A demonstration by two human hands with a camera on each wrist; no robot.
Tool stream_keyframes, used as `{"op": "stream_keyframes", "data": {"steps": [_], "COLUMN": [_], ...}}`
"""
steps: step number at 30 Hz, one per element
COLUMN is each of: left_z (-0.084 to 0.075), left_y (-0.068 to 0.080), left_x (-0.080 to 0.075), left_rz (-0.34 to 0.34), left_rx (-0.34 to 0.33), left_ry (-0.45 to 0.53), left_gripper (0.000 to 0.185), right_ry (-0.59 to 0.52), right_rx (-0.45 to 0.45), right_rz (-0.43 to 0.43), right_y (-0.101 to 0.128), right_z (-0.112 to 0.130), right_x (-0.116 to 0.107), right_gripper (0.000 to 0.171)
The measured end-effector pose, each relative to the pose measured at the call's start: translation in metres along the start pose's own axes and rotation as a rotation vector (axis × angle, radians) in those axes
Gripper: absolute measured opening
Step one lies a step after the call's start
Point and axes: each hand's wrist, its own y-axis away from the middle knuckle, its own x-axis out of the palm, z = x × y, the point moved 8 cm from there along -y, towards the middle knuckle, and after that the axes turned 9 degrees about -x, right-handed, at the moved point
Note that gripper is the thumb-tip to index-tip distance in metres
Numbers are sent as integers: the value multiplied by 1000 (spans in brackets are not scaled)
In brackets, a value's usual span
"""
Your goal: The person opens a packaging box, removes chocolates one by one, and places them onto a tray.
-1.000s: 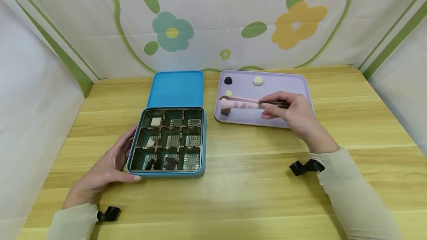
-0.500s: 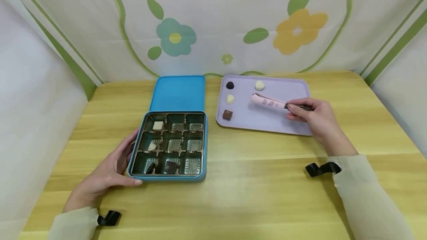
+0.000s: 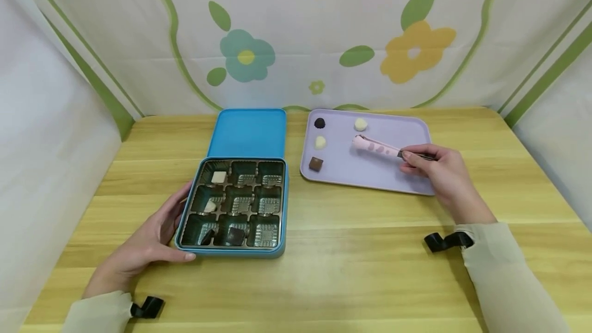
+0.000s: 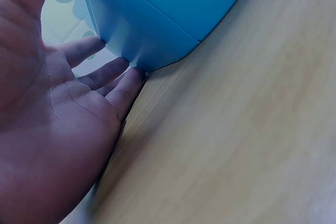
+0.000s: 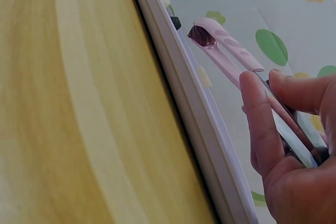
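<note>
My left hand (image 3: 148,245) braces the left side of a blue tin (image 3: 283,220). In the left wrist view, its fingertips touch the tin's outer wall; the thumb lies along the front corner. The tin's divided insert has white chocolates (image 3: 219,177) in the back-left and middle-left compartments, and dark chocolates (image 3: 236,236) in the front-left and front-middle ones. My right hand (image 3: 450,179) pinches pink-tipped tongs (image 3: 378,147) over the lilac tray (image 3: 370,181). Between the tong tips is a dark brown chocolate (image 5: 201,35), mostly hidden in the head view.
On the tray lie a round dark chocolate (image 3: 319,123), a brown square one (image 3: 316,163) and white ones near the left (image 3: 320,142) and back (image 3: 361,124). The tin's blue lid (image 3: 250,130) lies behind it. A floral cloth (image 3: 296,35) hangs behind the wooden table (image 3: 351,261).
The right hand has moved right with the tongs and the dark chocolate, away from the tray's left end, uncovering the pieces there. The left hand stays at the tin.
</note>
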Motion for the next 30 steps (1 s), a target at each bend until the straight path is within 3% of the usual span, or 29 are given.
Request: {"op": "stream_keyframes", "data": {"steps": [7, 13, 30], "left_z": [3, 0, 4], "left_y": [1, 1, 0], "left_x": [-2, 0, -2], "left_rz": [-19, 4, -15], "left_rx": [-26, -5, -33], "left_ry": [3, 5, 1], "left_gripper": [132, 132, 133], "right_ry": [19, 28, 0], "right_rx": [46, 75, 19], "right_rz": [-21, -44, -123], "right_y": [-1, 0, -2], "right_z": [-4, -8, -5], "right_x": [-4, -5, -12], "right_gripper": [10, 9, 21]}}
